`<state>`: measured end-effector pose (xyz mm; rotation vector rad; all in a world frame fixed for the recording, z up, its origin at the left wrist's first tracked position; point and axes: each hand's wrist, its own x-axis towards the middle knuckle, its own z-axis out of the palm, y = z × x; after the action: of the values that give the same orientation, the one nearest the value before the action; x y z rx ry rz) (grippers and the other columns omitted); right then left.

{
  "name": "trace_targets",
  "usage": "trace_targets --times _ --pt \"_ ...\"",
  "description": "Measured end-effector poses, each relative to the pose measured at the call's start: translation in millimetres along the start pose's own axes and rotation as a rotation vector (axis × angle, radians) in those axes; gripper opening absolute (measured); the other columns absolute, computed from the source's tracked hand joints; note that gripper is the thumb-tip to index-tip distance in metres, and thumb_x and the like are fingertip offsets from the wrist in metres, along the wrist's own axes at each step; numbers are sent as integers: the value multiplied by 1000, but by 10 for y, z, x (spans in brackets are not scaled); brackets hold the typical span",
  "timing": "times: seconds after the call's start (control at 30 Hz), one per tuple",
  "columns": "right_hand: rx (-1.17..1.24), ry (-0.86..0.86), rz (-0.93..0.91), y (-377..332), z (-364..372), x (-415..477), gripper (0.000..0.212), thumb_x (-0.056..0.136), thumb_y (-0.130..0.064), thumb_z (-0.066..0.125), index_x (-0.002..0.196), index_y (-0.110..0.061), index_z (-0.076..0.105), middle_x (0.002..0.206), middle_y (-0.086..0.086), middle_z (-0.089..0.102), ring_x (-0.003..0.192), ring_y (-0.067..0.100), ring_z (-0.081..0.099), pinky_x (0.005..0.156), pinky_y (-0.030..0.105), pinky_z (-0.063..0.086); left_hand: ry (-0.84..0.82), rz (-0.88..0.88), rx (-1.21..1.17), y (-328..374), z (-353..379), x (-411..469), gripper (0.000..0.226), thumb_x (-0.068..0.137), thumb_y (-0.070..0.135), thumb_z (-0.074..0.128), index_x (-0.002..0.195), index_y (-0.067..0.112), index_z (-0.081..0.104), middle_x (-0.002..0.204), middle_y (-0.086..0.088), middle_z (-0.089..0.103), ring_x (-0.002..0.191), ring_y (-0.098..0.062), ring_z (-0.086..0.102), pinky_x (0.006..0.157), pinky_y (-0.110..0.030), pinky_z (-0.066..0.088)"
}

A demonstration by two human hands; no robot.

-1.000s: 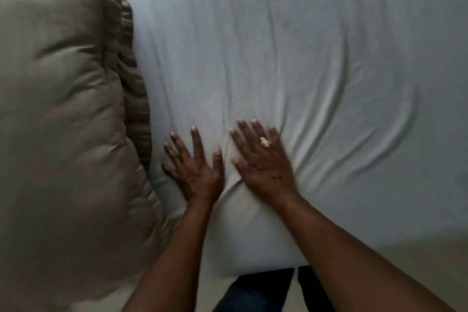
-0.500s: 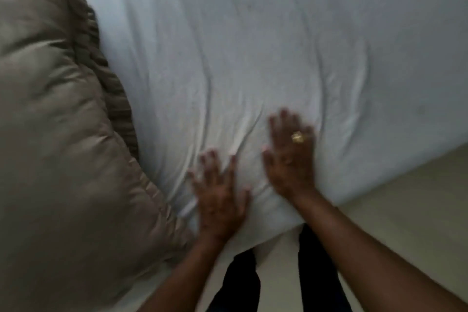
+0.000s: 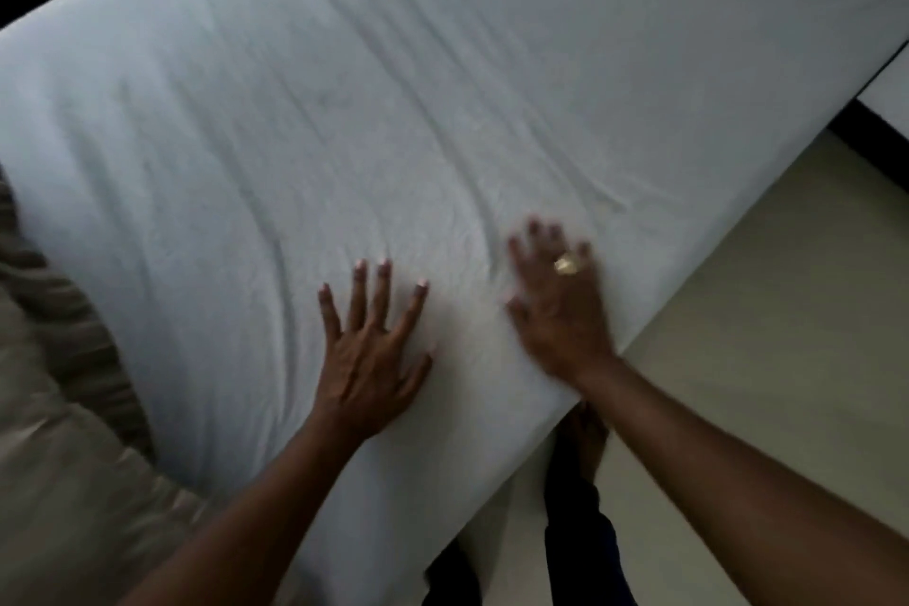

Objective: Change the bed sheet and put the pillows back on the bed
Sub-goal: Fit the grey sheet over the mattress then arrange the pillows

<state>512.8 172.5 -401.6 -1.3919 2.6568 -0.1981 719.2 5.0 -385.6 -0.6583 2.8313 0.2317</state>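
At far left, a beige duvet [image 3: 54, 433] lies bunched against the white bed sheet [image 3: 442, 89], which covers the mattress. The left hand [image 3: 371, 359] presses flat on it, fingers spread. The right hand [image 3: 560, 305], blurred, rests flat beside it, near the edge.

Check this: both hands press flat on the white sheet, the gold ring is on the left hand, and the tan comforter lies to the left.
One thing is wrong: the gold ring is on the right hand, not the left hand. The head view shows it. The rest holds: both hands press flat on the white sheet, and the tan comforter lies to the left.
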Motion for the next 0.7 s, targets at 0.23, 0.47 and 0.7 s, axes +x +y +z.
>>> trace_targets --times 0.23,0.47,0.7 --pt "35 -9 -249 799 -11 329 64 102 -54 42 159 -27 29 168 3 23 155 24 18 124 52 18 -43 16 -27 88 105 529 69 98 65 21 159 43 -3 168 -6 -16 153 -38 -18 116 -73 2" --pt "-1 86 258 1547 -219 961 68 99 -49 33 160 -21 27 168 9 19 155 32 18 121 61 16 -67 -61 -90 614 -66 1549 65 97 67 13 156 49 -9 168 -3 -16 152 -42 -19 115 -73 1" --pt "-7 -64 -453 2070 -233 1134 65 103 -57 35 161 -32 22 169 -2 19 157 20 12 124 52 14 -83 -156 -108 1024 -372 2507 61 99 68 19 150 60 -15 167 2 -22 150 -42 -24 108 -82 3"
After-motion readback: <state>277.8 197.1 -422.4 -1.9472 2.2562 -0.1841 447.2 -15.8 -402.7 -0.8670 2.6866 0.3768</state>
